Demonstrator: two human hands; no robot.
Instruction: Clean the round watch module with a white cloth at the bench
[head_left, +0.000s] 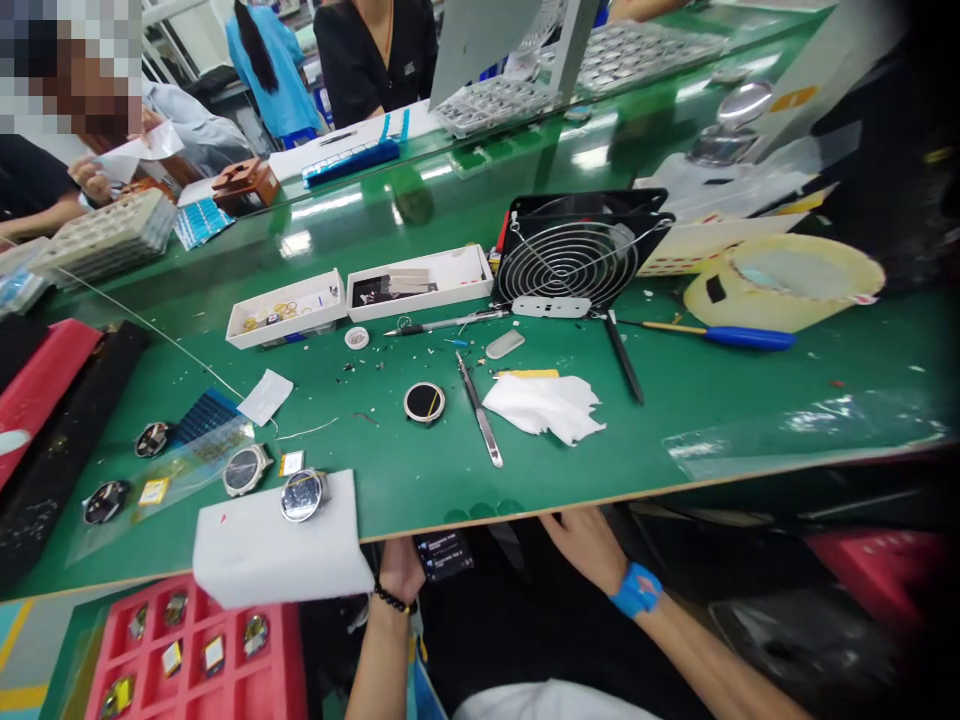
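Both my hands are below the front edge of the green table (675, 470), over my lap. My left hand (400, 570), with a black bead bracelet at the wrist, is closed round a small dark phone (444, 556) whose screen is lit. My right hand (585, 545), with a blue wristband, lies just right of the phone with its fingers stretched towards the table edge, holding nothing that I can see. On the table above them lie a round black watch part (424, 402), metal tweezers (480, 410) and a crumpled white wipe (546, 405).
A white foam pad (255, 555) carries a watch case (302, 495). Two white trays (285, 308) stand behind, then a black fan (574, 255), a tape roll (784, 280) and a blue-handled tool (739, 337). A red compartment tray (195, 650) sits below left. Other people sit across the table.
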